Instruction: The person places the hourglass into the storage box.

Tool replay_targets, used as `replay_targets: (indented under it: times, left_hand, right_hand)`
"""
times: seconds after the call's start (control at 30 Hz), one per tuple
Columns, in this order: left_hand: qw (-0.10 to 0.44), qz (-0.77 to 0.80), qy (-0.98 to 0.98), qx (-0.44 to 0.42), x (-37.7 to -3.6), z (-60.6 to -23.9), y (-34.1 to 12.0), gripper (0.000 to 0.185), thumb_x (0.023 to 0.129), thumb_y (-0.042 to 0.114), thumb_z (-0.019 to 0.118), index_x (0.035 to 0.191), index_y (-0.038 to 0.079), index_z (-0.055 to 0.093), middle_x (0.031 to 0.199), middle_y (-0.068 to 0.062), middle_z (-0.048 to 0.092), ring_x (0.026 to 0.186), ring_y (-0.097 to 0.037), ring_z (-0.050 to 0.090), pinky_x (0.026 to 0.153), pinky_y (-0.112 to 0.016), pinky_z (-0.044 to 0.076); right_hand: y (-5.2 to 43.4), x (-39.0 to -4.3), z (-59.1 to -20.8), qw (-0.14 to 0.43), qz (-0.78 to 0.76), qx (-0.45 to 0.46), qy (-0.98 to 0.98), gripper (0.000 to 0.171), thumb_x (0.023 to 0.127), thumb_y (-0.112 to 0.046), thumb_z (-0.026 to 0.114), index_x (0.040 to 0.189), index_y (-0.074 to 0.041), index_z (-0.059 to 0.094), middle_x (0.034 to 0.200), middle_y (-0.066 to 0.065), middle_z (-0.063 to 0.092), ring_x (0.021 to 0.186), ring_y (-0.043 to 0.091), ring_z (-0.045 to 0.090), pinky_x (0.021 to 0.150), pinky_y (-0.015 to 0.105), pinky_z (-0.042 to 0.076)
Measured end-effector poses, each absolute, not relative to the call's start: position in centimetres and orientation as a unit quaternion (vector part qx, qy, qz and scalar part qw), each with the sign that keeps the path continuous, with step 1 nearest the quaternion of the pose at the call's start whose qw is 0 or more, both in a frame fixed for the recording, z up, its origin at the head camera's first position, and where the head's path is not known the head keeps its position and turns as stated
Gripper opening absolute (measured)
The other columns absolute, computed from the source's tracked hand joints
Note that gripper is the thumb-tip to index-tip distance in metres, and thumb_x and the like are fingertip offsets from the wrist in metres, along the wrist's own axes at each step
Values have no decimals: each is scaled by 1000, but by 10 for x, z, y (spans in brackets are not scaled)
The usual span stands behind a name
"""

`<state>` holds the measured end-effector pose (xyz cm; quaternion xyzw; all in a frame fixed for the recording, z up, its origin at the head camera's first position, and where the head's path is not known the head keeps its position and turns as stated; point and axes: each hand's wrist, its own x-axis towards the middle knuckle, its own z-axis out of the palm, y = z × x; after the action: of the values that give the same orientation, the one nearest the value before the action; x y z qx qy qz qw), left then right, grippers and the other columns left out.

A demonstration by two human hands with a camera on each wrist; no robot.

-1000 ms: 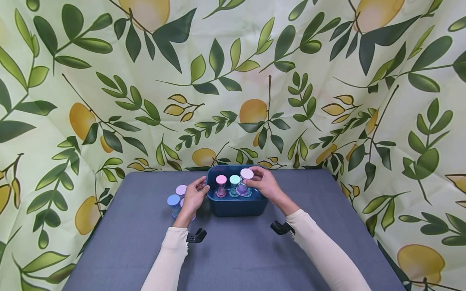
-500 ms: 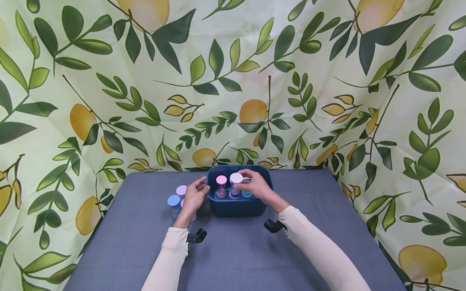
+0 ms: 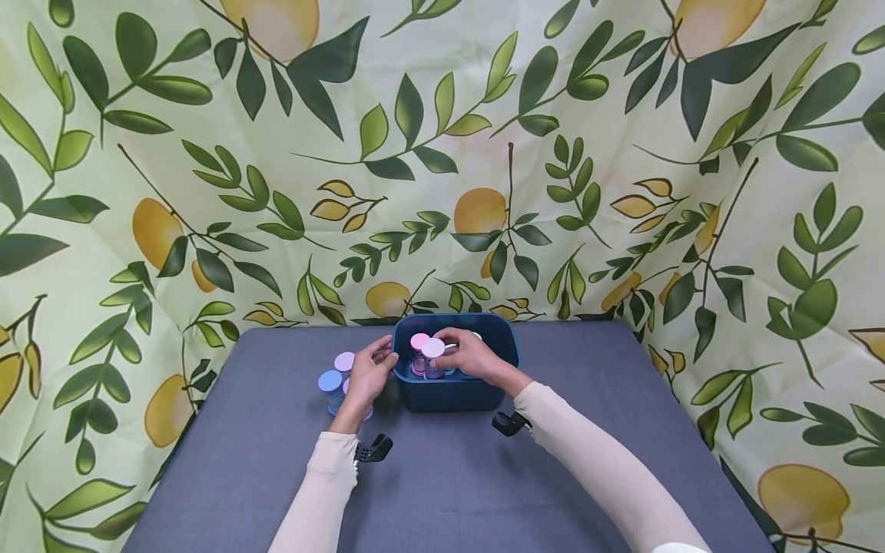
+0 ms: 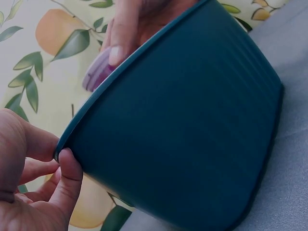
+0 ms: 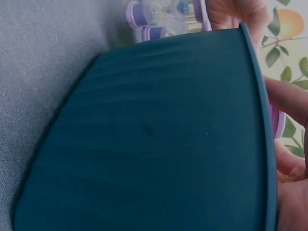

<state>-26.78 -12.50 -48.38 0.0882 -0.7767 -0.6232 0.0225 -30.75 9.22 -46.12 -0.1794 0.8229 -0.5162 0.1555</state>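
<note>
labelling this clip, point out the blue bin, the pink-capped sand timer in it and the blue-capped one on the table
blue bin (image 3: 452,393), head view, front wall
pink-capped sand timer (image 3: 419,341), head view, top cap
blue-capped sand timer (image 3: 329,380), head view, top cap

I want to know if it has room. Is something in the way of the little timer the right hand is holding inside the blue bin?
The right hand holds the white-capped timer inside the blue bin. The pink-capped timer stands right beside it on the left, very close, perhaps touching. How much room is left below cannot be told.
</note>
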Motion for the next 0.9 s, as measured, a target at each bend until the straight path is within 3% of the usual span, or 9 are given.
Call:
replay_targets:
  times: [0.2,0.43,0.57,0.9]
  left_hand:
    - [22,-621,-778,88,-269,-484,-126,46,95,11,61,141,10,53,134,-15,58,118,-28,58,89,-36,55]
    - [25,-629,-773,80,-269,-485,-125,46,94,9,61,140,7,54,132,-17,59,117,-29,58,81,-30,55]
    - [28,-627,-775,77,-269,-485,-125,46,94,9,61,140,6,54,131,-18,60,119,-30,58,82,-31,56]
    - [31,-633,-770,74,-268,-486,-125,46,94,8,61,139,6,54,131,-18,60,117,-29,59,82,-32,55]
  right_hand:
    - [86,-313,-461,179,-479,-195,837,45,82,-22,80,124,-15,63,112,7,68,100,20,63,85,35,56]
    - [78,-320,-465,221,-478,-216,822,42,84,-16,77,123,-12,61,112,8,68,98,20,62,90,36,54]
    - [75,-323,-469,237,-464,-223,824,42,85,-15,77,123,-14,61,114,7,67,100,20,60,92,35,53]
    - [68,-328,-478,268,-455,-218,821,42,85,-13,76,124,-12,60,115,10,65,97,20,61,82,34,58]
